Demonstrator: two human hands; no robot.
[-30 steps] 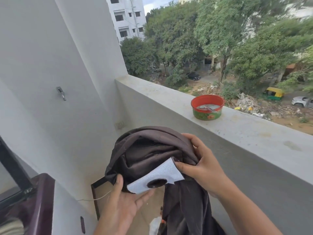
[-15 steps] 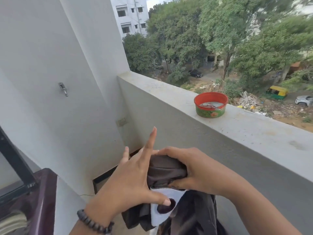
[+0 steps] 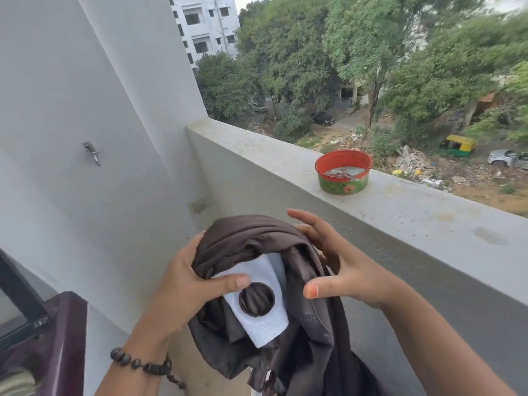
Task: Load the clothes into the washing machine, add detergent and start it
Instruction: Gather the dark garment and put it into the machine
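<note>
Holding a dark brown garment (image 3: 300, 332) up in front of the chest, the person stands at a balcony corner, both hands at the bundle's top. The left hand (image 3: 183, 284) grips the cloth from the left side, its fingers curled round the folds and the thumb pressed across onto a white mesh patch (image 3: 265, 318) – a stiff-looking piece with a round hole through which more brown fabric shows. A dark bead bracelet (image 3: 140, 364) circles that wrist. The right hand (image 3: 340, 261) sits on the right side of the bundle with fingers spread and mostly straight; the lower fingers touch the cloth, the forefinger lifts clear above it and the thumb stands free of the patch, so it clasps nothing. The rest of the garment hangs down between the forearms out of the bottom edge. At the lower left corner a dark maroon lid (image 3: 57, 338) stands tilted up – under it a bit of striped cloth (image 3: 14, 384) shows. On the grey parapet (image 3: 428, 221) behind, well apart from the hands, rests a red-rimmed bowl (image 3: 344, 172) with water in it. A metal hook (image 3: 93, 152) is fixed to the white wall (image 3: 85, 224) on the left
</note>
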